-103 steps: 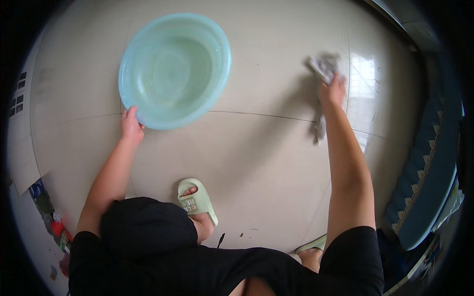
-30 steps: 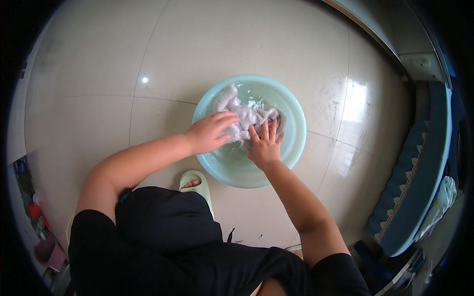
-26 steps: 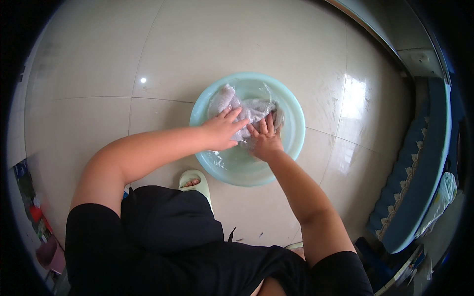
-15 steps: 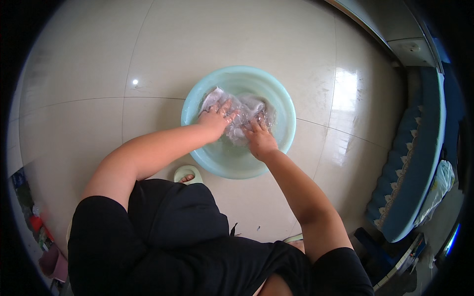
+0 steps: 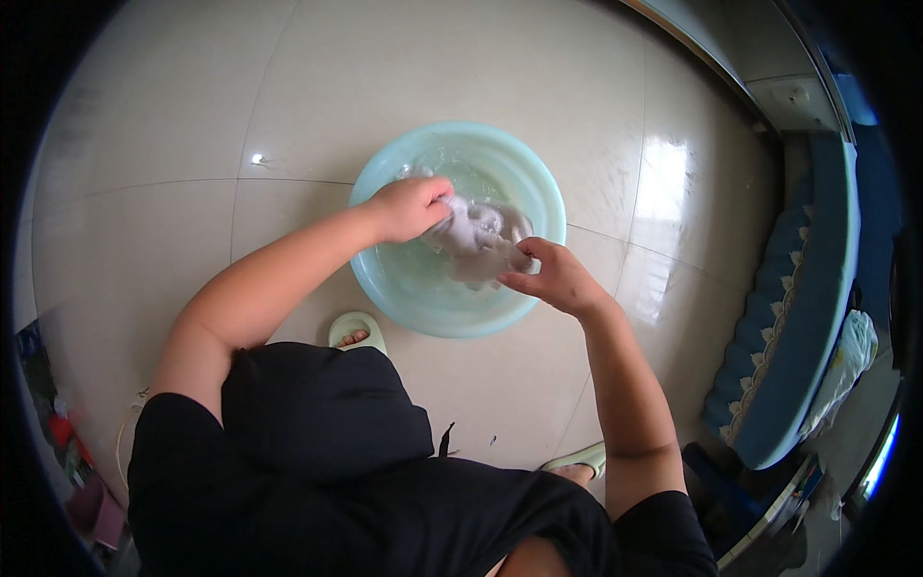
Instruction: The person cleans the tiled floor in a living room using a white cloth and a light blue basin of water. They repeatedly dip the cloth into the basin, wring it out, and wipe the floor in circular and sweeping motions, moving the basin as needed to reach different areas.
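Note:
A pale green plastic basin [image 5: 538, 192] with water stands on the tiled floor in front of me. Over it I hold a wet whitish-grey cloth [image 5: 478, 240], bunched up and lifted above the water. My left hand [image 5: 409, 207] is clenched on the cloth's left end. My right hand [image 5: 553, 277] pinches its lower right end near the basin's right rim. Both forearms reach in from below.
Glossy beige floor tiles [image 5: 173, 192] surround the basin. My feet in pale green slippers [image 5: 356, 332] sit just behind it. A blue cushioned seat with a scalloped edge [image 5: 798, 317] runs along the right. Small coloured items [image 5: 58, 423] lie at the left edge.
3.4 s ago the basin was empty and my right hand held the cloth out on the floor. Since then both hands worked the cloth in the basin; now they have raised it, right hand drawn back.

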The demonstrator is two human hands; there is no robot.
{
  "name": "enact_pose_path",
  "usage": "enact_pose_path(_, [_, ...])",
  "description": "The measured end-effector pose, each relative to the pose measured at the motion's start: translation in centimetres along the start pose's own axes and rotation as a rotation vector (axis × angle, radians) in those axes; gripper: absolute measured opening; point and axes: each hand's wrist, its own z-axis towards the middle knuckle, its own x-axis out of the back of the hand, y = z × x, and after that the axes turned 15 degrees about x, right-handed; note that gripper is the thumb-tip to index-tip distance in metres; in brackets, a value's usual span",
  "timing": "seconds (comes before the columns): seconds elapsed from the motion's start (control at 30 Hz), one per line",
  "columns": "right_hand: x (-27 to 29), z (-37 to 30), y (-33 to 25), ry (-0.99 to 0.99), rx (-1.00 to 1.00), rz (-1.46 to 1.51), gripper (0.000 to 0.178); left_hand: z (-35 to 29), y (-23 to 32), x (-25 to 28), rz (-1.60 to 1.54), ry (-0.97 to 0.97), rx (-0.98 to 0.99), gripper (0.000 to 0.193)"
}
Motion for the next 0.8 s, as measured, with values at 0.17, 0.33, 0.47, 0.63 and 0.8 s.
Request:
enact_pose_path(0.17, [-3.0,0.9,0.2,0.234,0.069,-0.296,0.075,-4.9,7.7,2.6,-0.429,-0.198,-0.244,0.014])
enact_pose_path(0.33, [-2.8,1.7,-1.7,0.285,0.017,0.045,0.038,-8.4,10.1,4.6,-0.669,-0.199,-0.471,0.019])
enact_pose_path(0.47, [-1.6,0.2,-1.3,0.574,0.345,0.505,0.031,-9.8,10.7,5.6,-0.838,-0.108,-0.597,0.018])
enact_pose_path(0.63, [-2.2,1.4,-0.2,0.661,0.221,0.841,0.030,-6.3,8.3,4.5,-0.594,-0.022,-0.315,0.037])
enact_pose_path(0.8, [-5.6,3.6,3.7,0.466,0.103,-0.051,0.043,0.7,0.3,-1.0,-0.340,0.055,-0.091,0.038])
